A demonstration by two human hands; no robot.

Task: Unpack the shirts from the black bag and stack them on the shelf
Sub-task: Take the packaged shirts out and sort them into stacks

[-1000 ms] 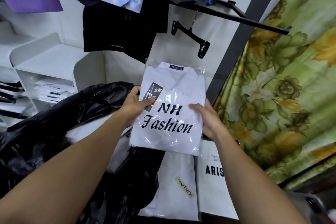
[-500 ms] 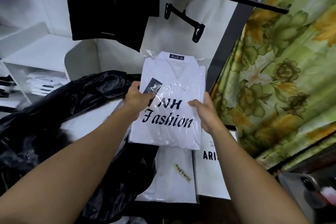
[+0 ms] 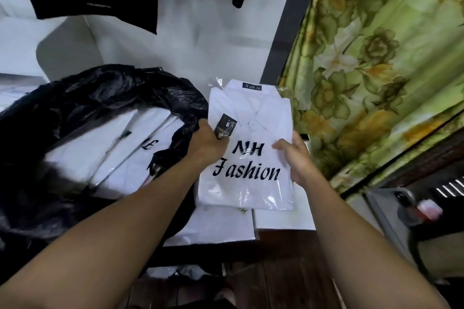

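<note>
Gripping a bagged shirt (image 3: 247, 148) by its side edges, the left hand (image 3: 208, 144) and right hand (image 3: 295, 158) hold it collar-away above the shirts already stacked (image 3: 218, 226) at the shelf's front edge. Its long axis matches theirs. The black bag (image 3: 82, 98) gapes left, nearer the left hand.

Lighting: dim, cool, even. Glare glinting off shirt wrapper (image 3: 251, 148). Motion blur smearing nine o'clock side; edges bowing wide-angle.
</note>
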